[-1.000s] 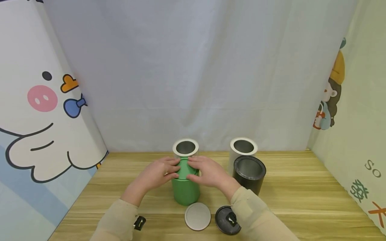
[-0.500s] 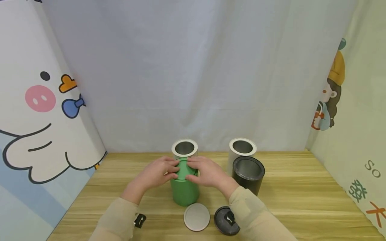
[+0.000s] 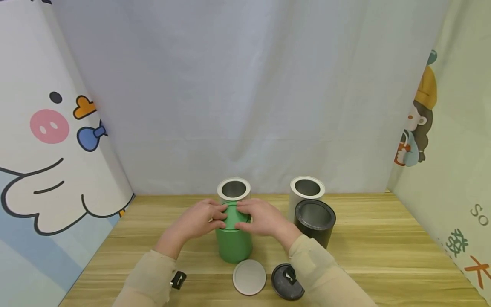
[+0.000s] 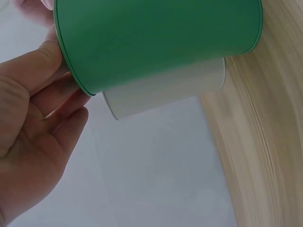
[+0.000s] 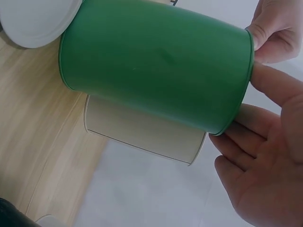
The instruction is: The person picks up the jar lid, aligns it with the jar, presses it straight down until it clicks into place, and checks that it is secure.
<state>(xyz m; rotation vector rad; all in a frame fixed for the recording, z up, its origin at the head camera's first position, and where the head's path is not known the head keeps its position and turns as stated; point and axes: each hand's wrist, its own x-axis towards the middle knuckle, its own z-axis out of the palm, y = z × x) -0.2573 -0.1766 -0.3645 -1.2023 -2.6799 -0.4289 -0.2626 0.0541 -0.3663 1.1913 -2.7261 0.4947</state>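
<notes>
A green canister [image 3: 235, 248] stands upright on the table, with a green lid [image 3: 232, 216] on its top. My left hand [image 3: 198, 219] presses on the lid from the left, fingers fairly straight. From the right, my right hand [image 3: 262, 218] presses on the same lid, its thumb near the front edge. In the left wrist view the green canister [image 4: 161, 42] fills the upper part, the hand at its rim. The right wrist view has the canister [image 5: 156, 61] with fingers at its top rim. Some fingertips are hidden behind the rim there.
An uncovered white canister [image 3: 234, 198] stands right behind the green one. To the right are an uncovered black canister [image 3: 314, 236] and, behind it, another white canister [image 3: 294, 204]. A white lid [image 3: 249, 277] and a black lid [image 3: 284, 289] lie in front.
The head view shifts slightly, so the scene drifts a little left in it. Both hands keep their places on the green lid.
</notes>
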